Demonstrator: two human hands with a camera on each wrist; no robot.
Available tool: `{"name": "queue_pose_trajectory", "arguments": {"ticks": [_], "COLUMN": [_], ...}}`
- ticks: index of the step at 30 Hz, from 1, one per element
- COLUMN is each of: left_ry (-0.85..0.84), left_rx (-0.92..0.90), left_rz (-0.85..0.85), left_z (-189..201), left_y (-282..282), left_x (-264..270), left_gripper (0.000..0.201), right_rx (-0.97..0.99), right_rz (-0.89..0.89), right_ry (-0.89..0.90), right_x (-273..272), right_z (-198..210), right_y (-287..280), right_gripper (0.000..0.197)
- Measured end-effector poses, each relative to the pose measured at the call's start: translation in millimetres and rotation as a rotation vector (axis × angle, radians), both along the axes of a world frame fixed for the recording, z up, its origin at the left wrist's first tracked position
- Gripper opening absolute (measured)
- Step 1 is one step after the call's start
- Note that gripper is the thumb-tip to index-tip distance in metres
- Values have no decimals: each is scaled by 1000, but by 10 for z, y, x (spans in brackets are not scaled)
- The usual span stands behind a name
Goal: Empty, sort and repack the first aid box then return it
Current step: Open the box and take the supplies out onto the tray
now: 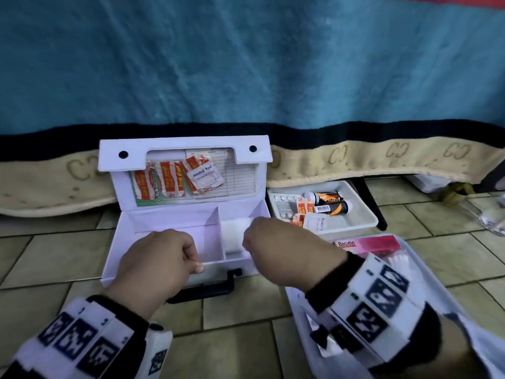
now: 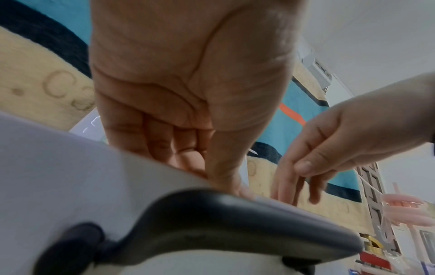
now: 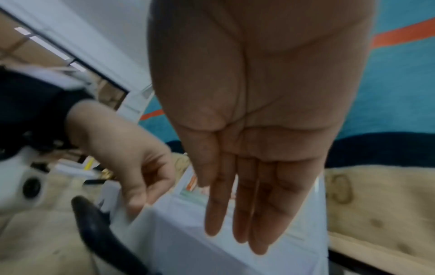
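Note:
The white first aid box [image 1: 169,217] stands open on the tiled floor, its lid leaning back against the bed. Plaster strips [image 1: 169,179] and an alcohol pad [image 1: 205,175] sit in the lid pocket. My left hand [image 1: 161,258] grips the box's front wall [image 2: 58,167], fingers inside and thumb outside, just above the black handle [image 1: 210,289]. My right hand [image 1: 276,247] hovers over the right compartment, where a white pad [image 1: 232,233] lies. Its fingers [image 3: 247,214] are straight and hold nothing. The left compartment looks bare.
A white tray [image 1: 360,212] behind the box on the right holds tubes [image 1: 328,199], plasters and sachets. A second white tray [image 1: 437,258] under my right wrist carries a pink Bacidin box [image 1: 369,244]. A teal blanket [image 1: 246,64] hangs from the bed behind.

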State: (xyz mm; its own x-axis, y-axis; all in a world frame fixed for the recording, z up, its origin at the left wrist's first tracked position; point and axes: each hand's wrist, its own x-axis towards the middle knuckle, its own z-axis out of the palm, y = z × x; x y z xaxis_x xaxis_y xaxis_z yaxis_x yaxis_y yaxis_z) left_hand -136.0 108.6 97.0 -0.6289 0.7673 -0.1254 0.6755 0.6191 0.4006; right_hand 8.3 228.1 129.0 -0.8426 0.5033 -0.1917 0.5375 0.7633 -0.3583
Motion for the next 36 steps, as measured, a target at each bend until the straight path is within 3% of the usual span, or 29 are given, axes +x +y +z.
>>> {"name": "queue_pose_trajectory", "arguments": {"ticks": [2, 4, 7, 9, 12, 14, 18, 21, 28, 34, 36], "left_ry": [-2, -9, -11, -4, -4, -2, -18, -30, -24, -11, -7], "left_rx": [-1, 3, 20, 28, 27, 29, 45, 50, 57, 56, 59], "left_rz": [0, 5, 12, 15, 12, 9, 19, 35, 27, 25, 23], "left_z": [-4, -14, -30, -37, -33, -30, -41, -44, -21, -1, 5], "left_y": [-3, -1, -15, -20, -9, -8, -19, -26, -32, -41, -44], "left_x": [-14, -13, -1, -5, -18, -14, -8, -15, 0, 37, 40], "left_gripper": [23, 23, 23, 22, 22, 22, 23, 22, 20, 19, 20], "right_rx": [-17, -13, -33, -16, 15, 6, 41, 84, -328, -360, -343], "right_rz": [35, 67, 52, 79, 136, 139, 14, -74, -186, -615, -760], "right_ry": [-164, -353, -439, -425, -416, -381, -156, 76, 417, 932, 987], "right_x": [-188, -288, -338, -347, -351, -342, -284, -174, 476, 1324, 1582], "right_z": [-30, -79, -246, -293, -320, -308, -284, -206, 430, 419, 326], "right_y": [-37, 10, 79, 92, 93, 85, 63, 68, 1, 370, 442], "right_gripper": [35, 60, 82, 83, 60, 55, 37, 36, 42, 24, 49]}}
